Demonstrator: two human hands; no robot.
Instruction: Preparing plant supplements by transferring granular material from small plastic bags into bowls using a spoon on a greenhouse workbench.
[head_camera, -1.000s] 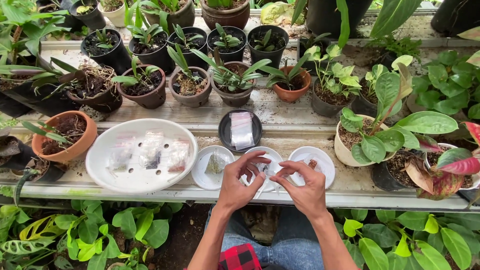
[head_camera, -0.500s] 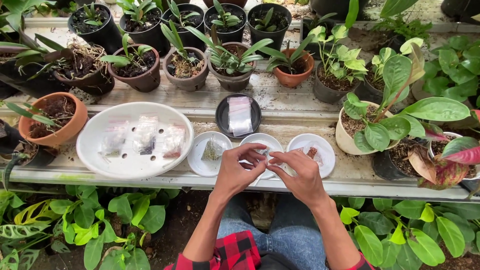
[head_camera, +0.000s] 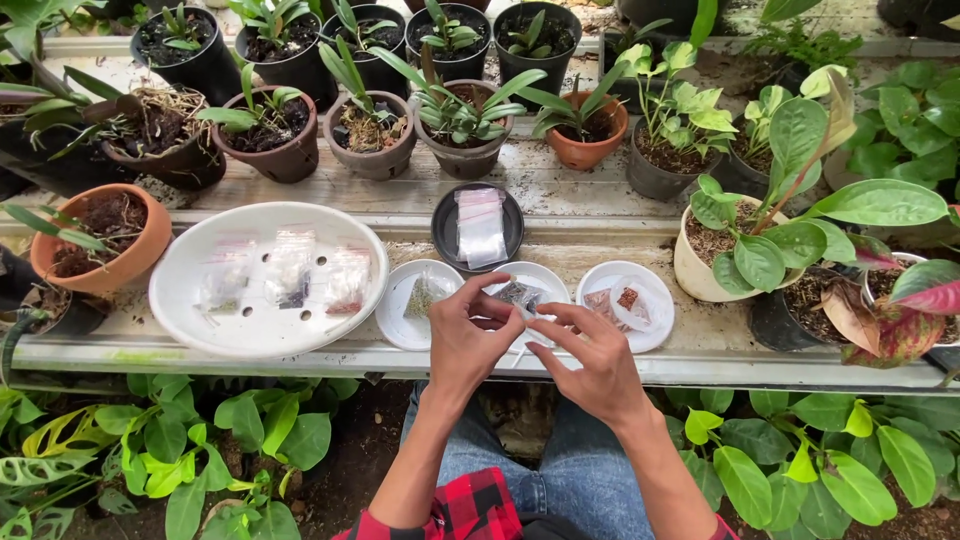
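Note:
My left hand (head_camera: 472, 332) and my right hand (head_camera: 592, 362) meet over the middle small white dish (head_camera: 548, 277). Together their fingertips pinch a small clear plastic packet (head_camera: 520, 294) with dark bits inside. To the left lies another small white dish (head_camera: 408, 306) holding a greenish packet (head_camera: 424, 294). On the right, a third white dish (head_camera: 655, 318) carries packets with reddish contents (head_camera: 628, 298). A black round saucer (head_camera: 445, 228) behind them holds several clear packets (head_camera: 481, 227). A large white shallow bowl (head_camera: 190, 268) at the left has clear packets in it.
The dishes rest on a weathered wooden bench (head_camera: 560, 190) crowded with potted plants: an orange clay pot (head_camera: 98, 236) at the left, a cream pot with broad leaves (head_camera: 708, 268) at the right, dark pots behind. Leafy plants grow below the bench edge.
The view has shifted slightly closer. My hands stay together over the middle dish, with the fingers now working the small packet between them.

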